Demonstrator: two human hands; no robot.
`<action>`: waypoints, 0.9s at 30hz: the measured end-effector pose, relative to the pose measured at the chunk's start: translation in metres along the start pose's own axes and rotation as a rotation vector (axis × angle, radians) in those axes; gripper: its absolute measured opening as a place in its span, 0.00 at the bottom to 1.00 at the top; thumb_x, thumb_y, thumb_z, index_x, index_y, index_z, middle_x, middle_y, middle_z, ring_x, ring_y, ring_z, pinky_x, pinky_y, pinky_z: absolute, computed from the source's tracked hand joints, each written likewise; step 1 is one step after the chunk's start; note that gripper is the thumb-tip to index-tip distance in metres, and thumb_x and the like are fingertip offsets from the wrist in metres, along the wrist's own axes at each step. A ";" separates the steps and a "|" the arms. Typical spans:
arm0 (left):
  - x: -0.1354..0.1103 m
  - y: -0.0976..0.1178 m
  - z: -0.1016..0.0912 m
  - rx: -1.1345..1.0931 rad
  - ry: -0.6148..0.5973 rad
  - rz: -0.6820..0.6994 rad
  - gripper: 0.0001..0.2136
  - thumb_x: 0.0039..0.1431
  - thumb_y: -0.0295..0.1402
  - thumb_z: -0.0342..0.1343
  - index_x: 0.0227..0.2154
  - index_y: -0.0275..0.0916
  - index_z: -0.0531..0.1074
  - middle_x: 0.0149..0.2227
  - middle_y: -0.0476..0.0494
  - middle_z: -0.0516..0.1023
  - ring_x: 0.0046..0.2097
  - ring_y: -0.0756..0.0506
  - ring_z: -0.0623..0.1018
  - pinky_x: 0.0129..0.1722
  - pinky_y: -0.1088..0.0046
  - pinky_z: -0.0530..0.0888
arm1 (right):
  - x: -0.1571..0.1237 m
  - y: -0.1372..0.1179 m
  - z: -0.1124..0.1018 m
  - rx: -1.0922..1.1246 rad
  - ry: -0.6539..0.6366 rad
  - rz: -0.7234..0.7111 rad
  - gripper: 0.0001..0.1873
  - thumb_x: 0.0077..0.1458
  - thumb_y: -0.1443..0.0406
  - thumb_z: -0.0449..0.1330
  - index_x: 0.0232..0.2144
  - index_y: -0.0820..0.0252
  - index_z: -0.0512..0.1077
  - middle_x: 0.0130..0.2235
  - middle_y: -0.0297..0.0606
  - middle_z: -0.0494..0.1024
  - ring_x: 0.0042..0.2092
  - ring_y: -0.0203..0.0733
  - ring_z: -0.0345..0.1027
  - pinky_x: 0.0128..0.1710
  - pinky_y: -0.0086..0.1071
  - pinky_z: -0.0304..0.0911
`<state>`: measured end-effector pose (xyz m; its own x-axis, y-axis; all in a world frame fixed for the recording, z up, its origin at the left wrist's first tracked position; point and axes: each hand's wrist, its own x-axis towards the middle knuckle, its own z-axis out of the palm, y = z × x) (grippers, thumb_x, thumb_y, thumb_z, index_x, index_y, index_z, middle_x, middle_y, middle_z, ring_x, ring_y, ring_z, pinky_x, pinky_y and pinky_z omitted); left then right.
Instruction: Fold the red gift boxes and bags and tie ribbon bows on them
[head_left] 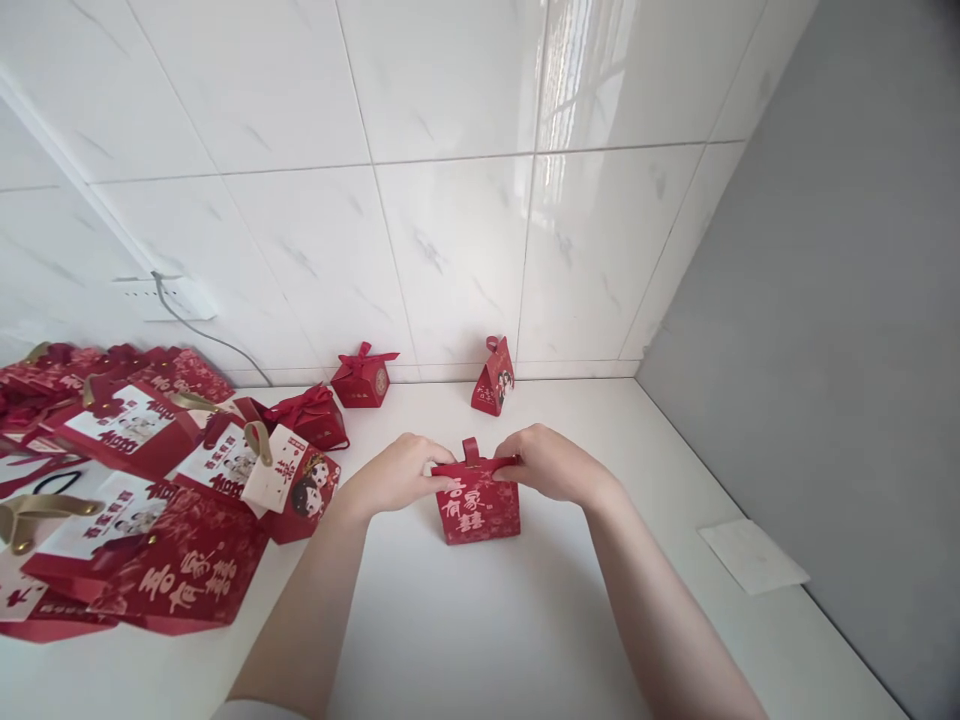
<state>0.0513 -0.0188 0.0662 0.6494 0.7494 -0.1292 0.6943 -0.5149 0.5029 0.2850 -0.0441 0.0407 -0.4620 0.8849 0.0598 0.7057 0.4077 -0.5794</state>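
Note:
A red gift box (480,510) with pale Chinese lettering stands upright on the white table, a red strap loop rising from the middle of its top edge. My left hand (401,472) pinches the top left corner of this box between thumb and fingers. At the top right corner, my right hand (551,462) has a similar pinch on it. Both hands hide parts of the upper edge. Behind them, close to the wall, stand a small triangular red box (493,385) and a red box with a ribbon bow (361,380).
At the left lies a pile of red gift boxes (195,570), some with white labels and gold straps. Another bow-tied red box (311,418) is beside it. A wall socket (169,298) has a cable. A white square sheet (752,554) lies at the right by a grey panel (840,300).

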 end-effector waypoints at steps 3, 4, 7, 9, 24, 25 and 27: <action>0.000 -0.002 -0.001 -0.051 -0.042 -0.004 0.13 0.55 0.38 0.52 0.19 0.37 0.70 0.20 0.52 0.62 0.22 0.53 0.54 0.23 0.72 0.50 | 0.002 0.001 -0.001 -0.010 -0.027 -0.020 0.16 0.53 0.65 0.55 0.15 0.59 0.65 0.17 0.31 0.56 0.21 0.32 0.45 0.21 0.30 0.40; 0.001 -0.003 0.000 -0.059 -0.047 -0.009 0.14 0.55 0.37 0.52 0.18 0.37 0.70 0.20 0.53 0.61 0.22 0.53 0.53 0.23 0.72 0.50 | 0.003 0.003 -0.001 -0.009 -0.029 -0.022 0.15 0.53 0.65 0.56 0.16 0.58 0.67 0.18 0.31 0.57 0.21 0.32 0.46 0.22 0.30 0.41; 0.008 -0.010 0.003 -0.052 0.030 -0.011 0.12 0.56 0.37 0.51 0.22 0.38 0.74 0.21 0.52 0.67 0.23 0.52 0.59 0.24 0.73 0.54 | 0.010 0.010 0.001 0.002 0.016 -0.021 0.13 0.56 0.63 0.56 0.22 0.57 0.73 0.21 0.33 0.67 0.25 0.35 0.58 0.25 0.29 0.48; 0.015 -0.014 0.006 -0.038 0.153 -0.012 0.11 0.57 0.37 0.50 0.30 0.40 0.76 0.27 0.51 0.75 0.27 0.50 0.66 0.28 0.74 0.61 | 0.015 0.014 0.004 0.006 0.091 -0.011 0.11 0.58 0.63 0.55 0.27 0.57 0.75 0.26 0.35 0.72 0.30 0.38 0.63 0.29 0.30 0.53; 0.026 -0.016 0.012 -0.124 0.280 0.001 0.11 0.60 0.36 0.48 0.31 0.41 0.75 0.31 0.52 0.77 0.33 0.50 0.72 0.32 0.76 0.65 | 0.030 0.007 0.024 0.015 0.315 -0.136 0.09 0.65 0.66 0.49 0.32 0.57 0.66 0.30 0.33 0.71 0.29 0.36 0.62 0.29 0.28 0.54; 0.025 -0.015 0.012 -0.132 0.272 0.002 0.10 0.60 0.36 0.49 0.31 0.41 0.75 0.31 0.52 0.78 0.33 0.50 0.73 0.32 0.76 0.65 | 0.029 0.007 0.024 0.008 0.307 -0.150 0.08 0.64 0.66 0.50 0.32 0.57 0.66 0.30 0.33 0.72 0.30 0.36 0.62 0.29 0.28 0.54; 0.023 -0.012 0.012 -0.146 0.278 0.000 0.08 0.58 0.37 0.51 0.33 0.41 0.74 0.33 0.52 0.78 0.34 0.49 0.73 0.33 0.76 0.66 | 0.028 0.005 0.024 -0.008 0.297 -0.187 0.05 0.62 0.66 0.53 0.33 0.58 0.66 0.32 0.34 0.72 0.31 0.36 0.63 0.30 0.28 0.54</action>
<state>0.0617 -0.0002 0.0465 0.5259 0.8447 0.0995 0.6288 -0.4649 0.6233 0.2632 -0.0227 0.0202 -0.4083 0.8212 0.3986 0.6286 0.5696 -0.5296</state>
